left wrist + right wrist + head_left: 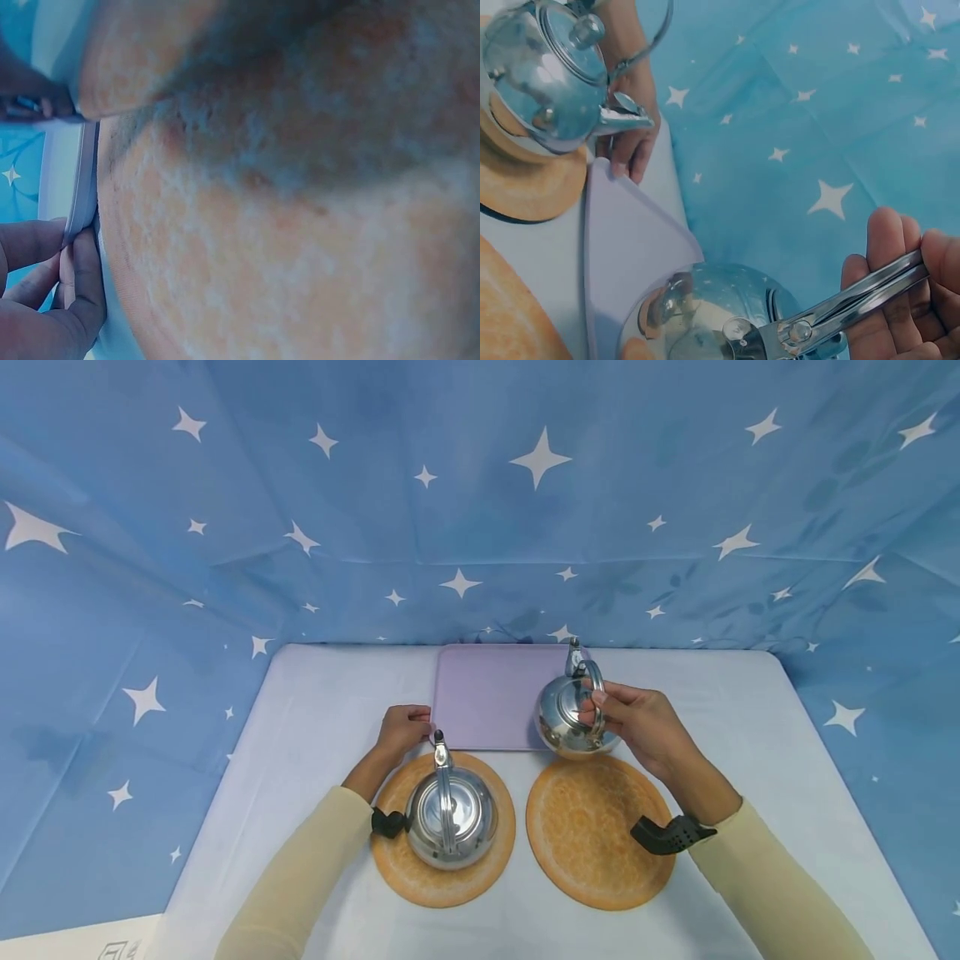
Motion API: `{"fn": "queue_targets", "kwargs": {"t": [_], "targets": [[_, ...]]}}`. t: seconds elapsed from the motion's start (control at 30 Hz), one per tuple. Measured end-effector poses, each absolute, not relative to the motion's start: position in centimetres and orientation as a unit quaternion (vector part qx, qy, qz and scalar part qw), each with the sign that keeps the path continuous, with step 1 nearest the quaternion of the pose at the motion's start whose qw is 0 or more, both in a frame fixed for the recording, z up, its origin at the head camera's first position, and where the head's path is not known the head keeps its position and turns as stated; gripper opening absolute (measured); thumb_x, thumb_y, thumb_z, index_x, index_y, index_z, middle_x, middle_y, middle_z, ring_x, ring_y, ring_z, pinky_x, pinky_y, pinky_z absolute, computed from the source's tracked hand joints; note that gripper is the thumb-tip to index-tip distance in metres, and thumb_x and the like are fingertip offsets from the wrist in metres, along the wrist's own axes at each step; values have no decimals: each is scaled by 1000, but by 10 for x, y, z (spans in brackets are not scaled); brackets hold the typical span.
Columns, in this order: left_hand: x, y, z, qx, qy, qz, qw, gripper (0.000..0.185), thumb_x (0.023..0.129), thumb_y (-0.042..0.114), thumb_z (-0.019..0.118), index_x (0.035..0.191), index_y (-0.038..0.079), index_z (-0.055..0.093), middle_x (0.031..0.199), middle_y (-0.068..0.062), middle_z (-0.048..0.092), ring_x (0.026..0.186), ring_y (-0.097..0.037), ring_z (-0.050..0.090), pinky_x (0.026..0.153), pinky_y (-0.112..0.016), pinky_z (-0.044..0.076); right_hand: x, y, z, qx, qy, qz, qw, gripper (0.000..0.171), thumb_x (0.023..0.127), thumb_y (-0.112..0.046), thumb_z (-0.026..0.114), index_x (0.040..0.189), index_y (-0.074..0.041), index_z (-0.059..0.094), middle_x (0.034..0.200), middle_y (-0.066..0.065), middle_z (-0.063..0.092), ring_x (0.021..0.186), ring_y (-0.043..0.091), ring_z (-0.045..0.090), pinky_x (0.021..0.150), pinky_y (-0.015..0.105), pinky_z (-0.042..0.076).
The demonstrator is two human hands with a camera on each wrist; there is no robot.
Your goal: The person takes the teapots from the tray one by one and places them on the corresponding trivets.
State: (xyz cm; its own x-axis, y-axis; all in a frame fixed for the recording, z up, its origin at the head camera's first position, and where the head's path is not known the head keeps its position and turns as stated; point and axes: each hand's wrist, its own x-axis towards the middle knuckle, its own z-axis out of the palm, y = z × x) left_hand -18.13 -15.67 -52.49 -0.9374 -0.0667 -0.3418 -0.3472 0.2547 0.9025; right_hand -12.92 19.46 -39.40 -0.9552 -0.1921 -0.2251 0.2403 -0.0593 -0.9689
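Observation:
My right hand (651,731) grips the arched handle (855,296) of a shiny steel kettle (558,722). That kettle is over the right part of a pale purple tray (487,693), its spout pointing to the back. I cannot tell whether its base touches the tray. With thumb and fingers, my left hand (405,727) pinches the tray's rim (82,187) near its front left corner. A second steel kettle (468,818) stands upright on the left round mat (442,895), beside my left wrist, its spout also toward the back.
Another round orange-brown mat (592,835) lies at the front right, below the held kettle. The white table (750,718) backs onto a blue curtain (480,510) with white stars. A pale printed corner (112,939) shows at the lower left.

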Motion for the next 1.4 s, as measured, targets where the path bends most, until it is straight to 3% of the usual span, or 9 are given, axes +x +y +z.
{"fn": "queue_targets", "kwargs": {"t": [0.53, 0.77, 1.1, 1.4], "targets": [[-178, -159, -529, -134, 788, 587, 127, 38, 85, -7, 63, 122, -10, 60, 103, -18, 63, 85, -21, 64, 75, -28, 58, -68, 200, -409, 23, 697, -696, 171, 53, 98, -19, 60, 132, 19, 46, 92, 5, 71, 87, 16, 69, 87, 25, 53], [-174, -160, -529, -139, 788, 586, 126, 38, 85, -6, 63, 123, -9, 60, 105, -19, 63, 86, -21, 63, 76, -28, 58, -44, 203, -413, 26, 708, -685, 171, 48, 99, -18, 58, 128, 19, 50, 130, 19, 58, 90, 18, 69, 90, 23, 51], [-179, -157, -524, -129, 793, 580, 133, 37, 86, -4, 63, 123, -8, 60, 105, -19, 62, 90, -25, 64, 77, -29, 58, -18, 216, -415, 27, 690, -703, 169, 39, 99, -13, 57, 116, 23, 56, 129, 16, 59, 93, 20, 68, 91, 24, 51], [-180, -157, -524, -138, 794, 576, 135, 37, 87, -3, 64, 123, -7, 61, 105, -18, 62, 90, -24, 64, 77, -29, 58, -3, 219, -422, 46, 671, -719, 175, 31, 98, -11, 58, 114, 15, 61, 110, 11, 69, 90, 18, 68, 91, 22, 50]]}}
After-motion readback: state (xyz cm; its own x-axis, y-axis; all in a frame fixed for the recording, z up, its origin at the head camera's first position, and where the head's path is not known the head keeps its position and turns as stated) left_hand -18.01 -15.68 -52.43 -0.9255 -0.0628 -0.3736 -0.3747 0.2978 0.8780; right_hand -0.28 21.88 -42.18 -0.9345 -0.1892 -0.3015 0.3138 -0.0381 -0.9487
